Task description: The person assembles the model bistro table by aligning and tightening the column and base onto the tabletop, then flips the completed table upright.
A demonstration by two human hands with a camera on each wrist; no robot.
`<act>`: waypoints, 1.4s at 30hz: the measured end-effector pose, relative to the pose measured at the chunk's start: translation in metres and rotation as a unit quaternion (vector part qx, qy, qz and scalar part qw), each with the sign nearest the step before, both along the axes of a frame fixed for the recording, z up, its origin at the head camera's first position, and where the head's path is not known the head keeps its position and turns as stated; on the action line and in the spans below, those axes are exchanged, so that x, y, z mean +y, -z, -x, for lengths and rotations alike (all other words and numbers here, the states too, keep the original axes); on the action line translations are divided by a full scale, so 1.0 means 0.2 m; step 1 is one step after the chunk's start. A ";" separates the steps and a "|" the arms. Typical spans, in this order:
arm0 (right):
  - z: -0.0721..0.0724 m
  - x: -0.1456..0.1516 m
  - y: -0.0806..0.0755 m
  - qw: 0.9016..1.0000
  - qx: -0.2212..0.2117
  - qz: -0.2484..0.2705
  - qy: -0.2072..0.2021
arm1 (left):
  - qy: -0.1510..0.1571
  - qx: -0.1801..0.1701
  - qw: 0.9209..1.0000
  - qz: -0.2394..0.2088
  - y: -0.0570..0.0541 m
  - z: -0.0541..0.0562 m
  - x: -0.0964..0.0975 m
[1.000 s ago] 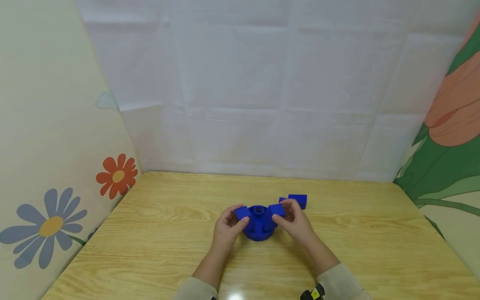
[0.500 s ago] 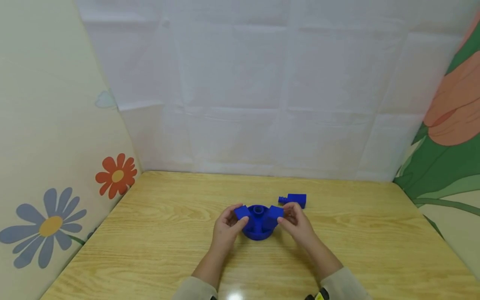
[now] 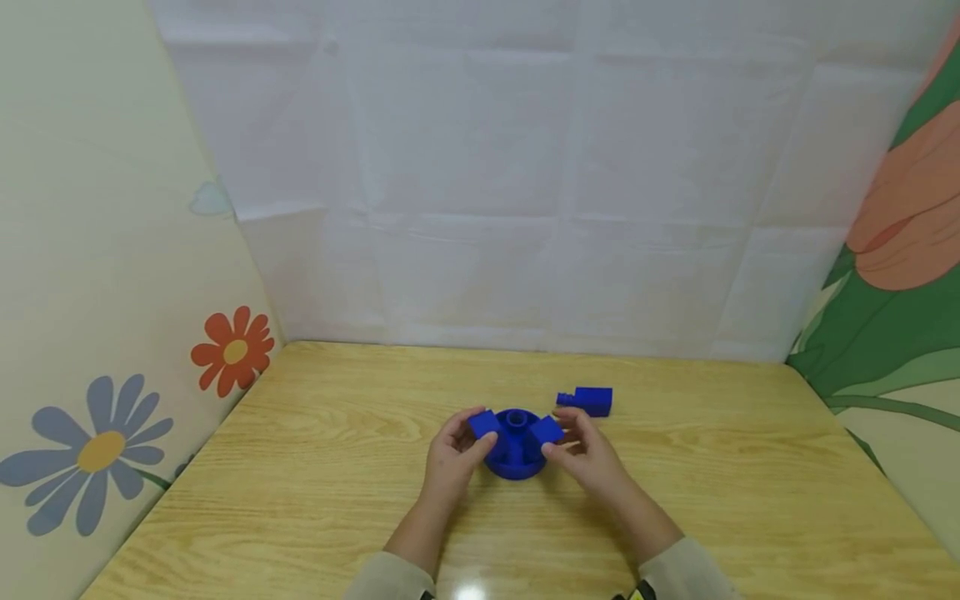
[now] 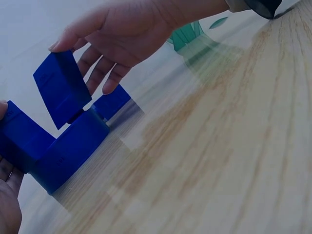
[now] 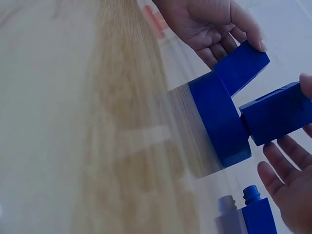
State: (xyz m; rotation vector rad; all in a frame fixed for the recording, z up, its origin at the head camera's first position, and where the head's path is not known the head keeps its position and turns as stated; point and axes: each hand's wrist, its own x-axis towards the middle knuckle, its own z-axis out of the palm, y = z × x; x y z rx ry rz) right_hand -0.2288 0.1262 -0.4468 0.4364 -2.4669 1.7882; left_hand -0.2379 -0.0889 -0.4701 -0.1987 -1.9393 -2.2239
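Note:
A round blue base (image 3: 515, 471) with a hollow centre post stands on the table between both hands. My left hand (image 3: 450, 454) pinches a blue block (image 3: 484, 424) at the base's left side, thumb in front. On the opposite side, my right hand (image 3: 596, 454) pinches a second blue block (image 3: 547, 430) by its outer end. In the right wrist view this right block (image 5: 275, 114) slants outward, its narrow inner end meeting the base's wall (image 5: 217, 119). The left block (image 5: 242, 67) leans outward from the rim. How deep either block sits is hidden.
Behind the right hand, a third blue block (image 3: 594, 402) with a ridged peg lies on the wooden table (image 3: 337, 433). A white cloth (image 3: 525, 183) hangs along the back edge; flower-patterned panels (image 3: 105, 275) flank the table.
The right-hand block has turned and shifted slightly toward the base, with the right thumb and fingers repositioned on it. The left hand and its block have stayed nearly still.

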 end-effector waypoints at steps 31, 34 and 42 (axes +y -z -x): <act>-0.01 -0.01 0.00 0.997 0.065 -0.025 -0.022 | -0.002 -0.011 1.000 0.018 -0.01 -0.01 -0.01; 0.00 -0.03 -0.01 0.999 0.038 -0.025 -0.025 | -0.001 -0.009 1.000 0.015 -0.01 -0.01 -0.01; 0.03 -0.09 -0.03 0.999 -0.014 -0.032 -0.042 | 0.002 -0.005 1.000 0.006 -0.01 -0.01 0.00</act>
